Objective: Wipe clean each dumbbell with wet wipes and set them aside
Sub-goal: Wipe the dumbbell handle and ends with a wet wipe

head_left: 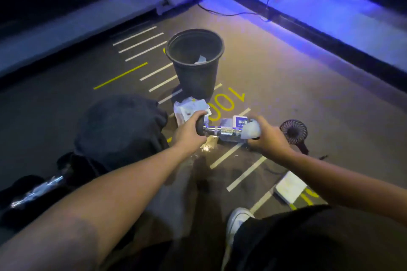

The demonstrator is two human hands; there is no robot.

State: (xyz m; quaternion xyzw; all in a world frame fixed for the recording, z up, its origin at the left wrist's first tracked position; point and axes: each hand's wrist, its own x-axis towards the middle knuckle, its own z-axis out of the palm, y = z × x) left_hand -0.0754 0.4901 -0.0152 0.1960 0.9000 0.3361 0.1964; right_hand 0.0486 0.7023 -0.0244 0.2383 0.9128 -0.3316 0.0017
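**Both hands clamp one dumbbell, wipe on its right head**

Left hand grips the dumbbell by its left head; right hand presses a wet wipe around the other. Wiping is underway, I judge. Next: drop the wipe in the bin at twelve o'clock.

Grey floor, white and yellow stripes; blue wall glow.
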